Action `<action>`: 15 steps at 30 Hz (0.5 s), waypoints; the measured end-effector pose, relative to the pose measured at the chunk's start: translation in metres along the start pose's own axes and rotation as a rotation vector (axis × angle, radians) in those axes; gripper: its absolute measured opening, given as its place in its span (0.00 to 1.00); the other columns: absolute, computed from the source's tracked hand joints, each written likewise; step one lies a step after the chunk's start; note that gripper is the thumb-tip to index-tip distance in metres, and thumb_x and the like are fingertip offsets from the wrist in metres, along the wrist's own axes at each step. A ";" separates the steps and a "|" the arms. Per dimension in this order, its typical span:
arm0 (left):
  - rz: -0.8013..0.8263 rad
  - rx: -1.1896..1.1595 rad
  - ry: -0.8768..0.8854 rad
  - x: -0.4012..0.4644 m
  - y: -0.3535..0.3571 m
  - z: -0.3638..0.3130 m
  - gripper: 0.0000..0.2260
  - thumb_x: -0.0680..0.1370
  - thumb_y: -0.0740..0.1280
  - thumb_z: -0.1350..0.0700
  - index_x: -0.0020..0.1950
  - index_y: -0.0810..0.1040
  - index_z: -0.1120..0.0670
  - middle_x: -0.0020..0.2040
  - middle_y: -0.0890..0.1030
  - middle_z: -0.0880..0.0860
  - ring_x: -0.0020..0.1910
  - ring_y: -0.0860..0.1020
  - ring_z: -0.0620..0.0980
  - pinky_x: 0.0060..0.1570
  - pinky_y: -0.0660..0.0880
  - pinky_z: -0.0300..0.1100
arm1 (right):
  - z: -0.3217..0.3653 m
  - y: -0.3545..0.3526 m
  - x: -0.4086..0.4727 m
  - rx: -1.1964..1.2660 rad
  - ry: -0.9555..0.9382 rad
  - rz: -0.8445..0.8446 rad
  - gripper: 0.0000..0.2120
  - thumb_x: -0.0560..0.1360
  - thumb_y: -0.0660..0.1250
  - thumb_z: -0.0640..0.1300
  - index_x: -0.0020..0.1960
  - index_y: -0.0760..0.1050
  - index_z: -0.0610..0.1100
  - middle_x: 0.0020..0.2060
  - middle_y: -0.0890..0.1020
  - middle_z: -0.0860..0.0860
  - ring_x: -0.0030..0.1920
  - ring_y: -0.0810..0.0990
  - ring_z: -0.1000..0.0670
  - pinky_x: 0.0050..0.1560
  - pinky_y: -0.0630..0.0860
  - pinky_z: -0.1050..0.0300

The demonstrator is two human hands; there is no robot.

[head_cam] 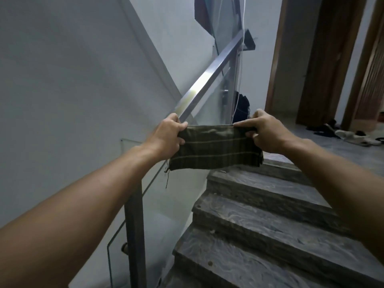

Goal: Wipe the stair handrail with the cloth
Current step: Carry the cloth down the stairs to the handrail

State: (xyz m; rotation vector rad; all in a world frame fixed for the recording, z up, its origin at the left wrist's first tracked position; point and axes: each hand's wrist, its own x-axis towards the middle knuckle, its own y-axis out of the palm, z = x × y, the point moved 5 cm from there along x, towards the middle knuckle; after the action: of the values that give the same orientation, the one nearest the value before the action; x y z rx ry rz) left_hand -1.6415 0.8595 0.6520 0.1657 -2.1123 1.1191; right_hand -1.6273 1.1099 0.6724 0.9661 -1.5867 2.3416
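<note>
The metal handrail (209,80) runs up and away from you on your left, with a glass panel (166,204) under it and a steel post (135,225) close to your left forearm. Grey stone steps (259,215) climb on your right to a landing where shoes (357,138) lie by a wooden door (324,59). A white cord (243,21) hangs down past the top of the rail, and something dark (242,109) sits behind the glass near the far post; it may be a bag or clothing, the view is too dim to say.

Both your arms reach forward. Your left hand (168,136) and right hand (268,134) hold the cloth (214,150) stretched flat between them, fingers pinching its top corners. The cloth, dark green with pale stripes, hangs in the air just to the right of the rail, not on it. Your left hand hides the rail's nearest stretch, so whether your knuckles touch it is unclear.
</note>
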 end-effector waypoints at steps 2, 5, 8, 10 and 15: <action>-0.012 -0.027 -0.020 0.031 0.001 0.016 0.12 0.75 0.68 0.62 0.59 0.76 0.56 0.41 0.68 0.44 0.44 0.73 0.47 0.41 0.66 0.29 | -0.008 0.003 0.035 -0.003 -0.014 -0.013 0.17 0.76 0.65 0.36 0.60 0.78 0.51 0.48 0.71 0.51 0.50 0.72 0.47 0.49 0.72 0.59; -0.003 0.026 -0.001 0.083 -0.001 0.034 0.13 0.74 0.69 0.63 0.58 0.77 0.60 0.41 0.68 0.46 0.43 0.71 0.48 0.46 0.68 0.35 | -0.019 0.006 0.098 -0.028 -0.016 -0.016 0.17 0.76 0.65 0.36 0.60 0.79 0.52 0.48 0.71 0.50 0.50 0.72 0.47 0.52 0.75 0.55; -0.004 0.035 -0.009 0.131 -0.009 0.041 0.11 0.74 0.70 0.63 0.56 0.77 0.62 0.39 0.67 0.46 0.44 0.73 0.50 0.49 0.72 0.42 | -0.027 0.003 0.154 -0.065 -0.022 -0.041 0.16 0.75 0.65 0.36 0.59 0.79 0.52 0.48 0.72 0.49 0.50 0.72 0.46 0.54 0.78 0.47; 0.001 0.017 -0.054 0.158 -0.013 0.047 0.07 0.75 0.69 0.63 0.52 0.77 0.61 0.38 0.66 0.45 0.46 0.74 0.53 0.51 0.74 0.46 | -0.031 0.002 0.186 -0.094 -0.032 -0.045 0.17 0.75 0.66 0.36 0.58 0.80 0.53 0.48 0.71 0.48 0.49 0.72 0.46 0.54 0.78 0.46; 0.008 0.064 -0.095 0.220 -0.013 0.060 0.10 0.75 0.69 0.62 0.55 0.77 0.59 0.42 0.68 0.48 0.45 0.74 0.52 0.54 0.75 0.51 | -0.050 -0.002 0.262 -0.102 -0.043 -0.053 0.20 0.75 0.64 0.34 0.56 0.80 0.57 0.48 0.70 0.47 0.51 0.70 0.45 0.55 0.76 0.43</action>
State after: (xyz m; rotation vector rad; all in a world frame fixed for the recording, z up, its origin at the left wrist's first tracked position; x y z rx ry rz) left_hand -1.8287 0.8524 0.7828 0.2453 -2.1634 1.2057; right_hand -1.8524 1.0965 0.8149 1.0289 -1.6570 2.1970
